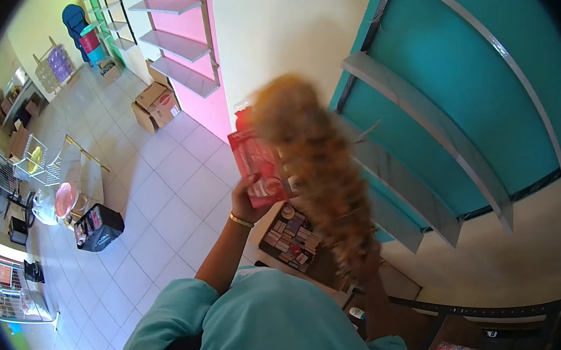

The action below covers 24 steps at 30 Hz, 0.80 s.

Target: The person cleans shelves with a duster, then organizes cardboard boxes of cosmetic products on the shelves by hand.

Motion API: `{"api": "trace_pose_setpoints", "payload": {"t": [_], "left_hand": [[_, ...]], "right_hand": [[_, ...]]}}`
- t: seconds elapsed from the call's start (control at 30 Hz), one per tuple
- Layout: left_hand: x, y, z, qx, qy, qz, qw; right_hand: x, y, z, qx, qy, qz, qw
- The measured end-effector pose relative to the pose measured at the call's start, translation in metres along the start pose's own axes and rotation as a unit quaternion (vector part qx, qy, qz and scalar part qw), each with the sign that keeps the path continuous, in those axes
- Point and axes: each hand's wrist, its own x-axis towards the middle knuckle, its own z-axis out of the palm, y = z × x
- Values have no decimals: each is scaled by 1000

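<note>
One raised left hand (pixel 246 197) clasps a red packet (pixel 257 161).

readable text: none is coming through | red packet (pixel 258 163) in the left hand (pixel 246 195): white print is showing, too blurred to read | cardboard box (pixel 160 101) on the floor (pixel 157 211): a round red mark is showing, lettering too small to read
</note>
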Motion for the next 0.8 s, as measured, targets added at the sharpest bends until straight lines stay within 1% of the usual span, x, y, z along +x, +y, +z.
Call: {"api": "trace_pose_setpoints", "payload": {"t": [0.03,0.1,0.13,0.17,0.27,0.3,0.37,0.43,0.47,0.5,0.53,0.57,0.6,0.67,0.7,0.73,0.77,0.8], "left_hand": [[1,0,-5,24,46,21,998],[8,-5,-5,-77,-124,22,989],[9,-6,7,-129,-204,25,970],[9,-6,22,-103,-233,32,966],[11,-3,20,-40,-225,57,972],[9,-2,26,-72,-205,65,974],[14,-2,-9,-64,-117,77,988],[17,-5,-29,-64,-91,57,992],[19,-8,-36,-66,-110,35,991],[19,-8,-38,-66,-128,15,989],[17,-7,-21,-54,-132,45,989],[14,-7,12,-39,-136,73,987],[11,-5,29,-22,-139,99,985],[11,1,24,-13,-147,66,987],[13,1,20,-11,-151,51,987],[17,0,12,-43,-137,47,988],[22,-3,2,-75,-123,40,989],[21,-1,1,-106,-107,32,988]], "right_hand": [[-6,-9,10,-39,-13,-26,999],[-15,2,11,-53,-48,70,995],[-18,25,6,-28,-72,192,978],[-22,43,1,-3,-95,309,946],[-12,14,-3,44,-71,363,928],[-19,20,1,18,-86,283,955],[-45,35,14,-33,-118,120,985],[-41,17,30,20,-69,161,984],[-37,12,33,48,-45,180,981],[-33,17,28,7,-39,208,977],[-28,25,20,-32,-32,236,971],[-24,31,13,-69,-23,264,962],[-23,30,7,-25,-19,275,961],[-19,17,-7,57,-12,292,955],[-21,13,-3,48,-18,208,977],[-22,9,0,40,-22,123,991],[-35,28,1,-30,-43,40,998],[-36,27,3,-90,-71,11,993]]}}
